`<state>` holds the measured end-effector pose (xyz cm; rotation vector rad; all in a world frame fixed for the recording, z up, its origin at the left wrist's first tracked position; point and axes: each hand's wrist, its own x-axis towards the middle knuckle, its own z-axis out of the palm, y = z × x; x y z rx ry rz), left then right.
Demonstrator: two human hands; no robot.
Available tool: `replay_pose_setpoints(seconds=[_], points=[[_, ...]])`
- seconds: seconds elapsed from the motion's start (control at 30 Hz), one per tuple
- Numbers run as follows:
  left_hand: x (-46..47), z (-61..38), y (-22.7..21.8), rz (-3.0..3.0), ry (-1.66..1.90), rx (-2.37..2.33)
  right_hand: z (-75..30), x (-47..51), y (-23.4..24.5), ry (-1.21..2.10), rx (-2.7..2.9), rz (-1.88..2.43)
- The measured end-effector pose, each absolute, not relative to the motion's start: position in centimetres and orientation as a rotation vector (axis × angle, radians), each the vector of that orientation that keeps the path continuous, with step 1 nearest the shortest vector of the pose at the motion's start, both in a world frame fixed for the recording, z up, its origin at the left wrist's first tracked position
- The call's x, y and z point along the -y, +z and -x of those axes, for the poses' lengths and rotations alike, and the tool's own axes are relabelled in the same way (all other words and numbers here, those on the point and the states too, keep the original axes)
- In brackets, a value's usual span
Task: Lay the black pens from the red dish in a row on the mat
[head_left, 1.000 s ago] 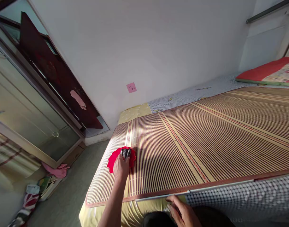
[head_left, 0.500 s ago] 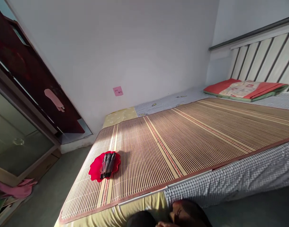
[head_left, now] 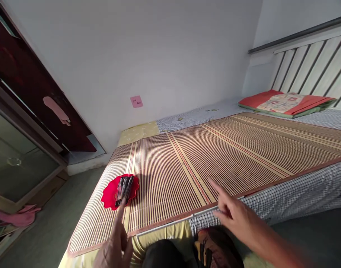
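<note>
Pens: a bunch of dark, clear-barrelled pens point(head_left: 125, 188), lying side by side on the red plate point(head_left: 108, 193); on my one feed, the head camera, I see them just beyond the left fingertip.
Plate: scalloped rim, set on the striped mat point(head_left: 162, 182) toward its left end; the pens cover its right half.
Left hand point(head_left: 114, 243): index finger stretched forward, thumb apart from it, the other fingers curled in. Its fingertip overlaps the near end of the pens from my angle; I cannot tell whether it touches them or hangs above.
Right hand point(head_left: 234, 212): index finger and thumb spread apart, the index aimed forward and to the left over the near edge of the mat. From it, the pens lie off to the left, well apart; the plate does too.
Lap: one dark-clad knee point(head_left: 163, 255) shows between the hands, against the yellow sheet point(head_left: 170, 231) at the edge of the bed.
Far right: a folded quilt point(head_left: 287, 103), red and floral, below pale slats point(head_left: 312, 67).
Wall: a pink note point(head_left: 136, 101) with dark writing, too small for me to read.
Far left: a dark red door point(head_left: 28, 80) bearing a pink cloth point(head_left: 57, 110).
</note>
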<state>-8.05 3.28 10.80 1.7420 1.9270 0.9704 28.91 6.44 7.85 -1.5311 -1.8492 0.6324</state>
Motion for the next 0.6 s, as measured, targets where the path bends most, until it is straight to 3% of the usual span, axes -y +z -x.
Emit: replay_pose_setpoints(seconds=[0.13, 0.27, 0.43, 0.53, 0.6], points=[[-7.3, 7.0, 15.3, -2.13, 0.92, -2.216, -28.3, -12.1, 14.4, 0.096, 1.895, 1.567], [-12.4, 4.3, 15.3, -2.147, 0.514, -2.35, -26.4, -17.1, 15.2, -0.116, 1.987, 1.684], [-16.0, 3.8, 9.3, -2.083, -0.01, -2.205, -25.7, -20.3, 9.3, 0.324, 2.309, 1.987], [-14.4, 4.6, 5.4, -1.976, 0.233, -2.135, -24.5, -18.3, 8.0, 0.534, 2.268, 1.994], [-12.3, 4.1, 3.2, -1.822, 0.516, -1.957, -22.6, -15.6, 9.3, 0.846, 2.129, 1.764]])
